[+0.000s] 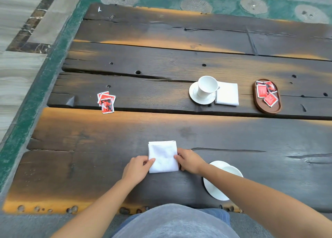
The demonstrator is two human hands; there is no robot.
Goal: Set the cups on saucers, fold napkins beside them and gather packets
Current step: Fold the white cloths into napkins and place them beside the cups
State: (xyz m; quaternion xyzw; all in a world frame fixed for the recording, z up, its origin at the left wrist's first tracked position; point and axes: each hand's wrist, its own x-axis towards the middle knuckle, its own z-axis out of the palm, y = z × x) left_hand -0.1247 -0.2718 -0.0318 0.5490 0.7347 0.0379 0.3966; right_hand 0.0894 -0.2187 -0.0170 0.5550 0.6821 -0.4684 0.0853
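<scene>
A folded white napkin (163, 156) lies on the near plank of the dark wooden table (89, 139). My left hand (137, 167) pinches its left edge and my right hand (188, 160) pinches its right edge. A white saucer (214, 185) sits near my right forearm, partly hidden by it; whether a cup stands on it I cannot tell. Farther off, a white cup (206, 86) stands on a saucer (195, 97) with a folded napkin (227, 93) touching its right side. Red packets (106, 101) lie loose at the left. More red packets lie in an oval wooden tray (258, 105).
The table is made of rough planks with gaps and holes. Its left edge runs along a green strip (45, 76) and tiled floor. The near edge is just in front of my body.
</scene>
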